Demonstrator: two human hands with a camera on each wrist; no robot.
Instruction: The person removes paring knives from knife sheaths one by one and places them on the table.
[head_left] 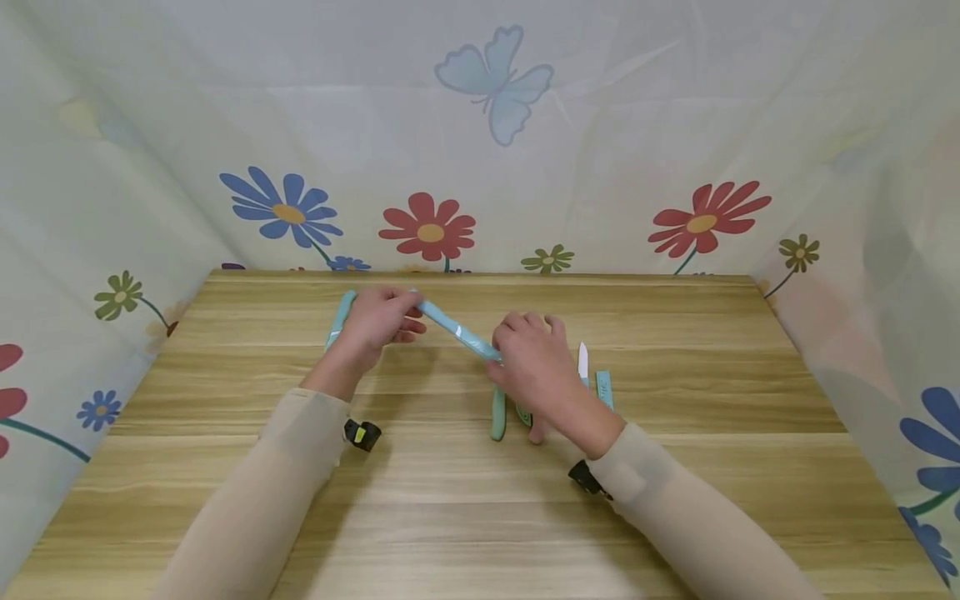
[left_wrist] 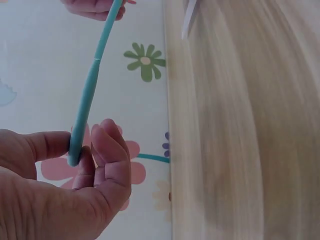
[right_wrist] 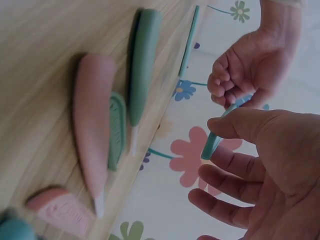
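Under everything is the wooden bench [head_left: 450, 517]. Above its far half, the right hand [head_left: 536, 358] and the left hand [head_left: 382, 321] hold 1 light-blue sheathed knife [head_left: 447, 325], raised and slanting. The fingers of both hands pinch it, 1 hand at each end. Left of the left hand lies 1 slim teal object [head_left: 341, 317]. Near the right hand lie 1 pink knife [right_wrist: 92, 120], 1 green knife [right_wrist: 145, 67] and, between them, 1 small green sheath [right_wrist: 117, 130].

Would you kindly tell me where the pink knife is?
In the right wrist view, the pink knife lies left of centre on the table, just left of the flat green piece.
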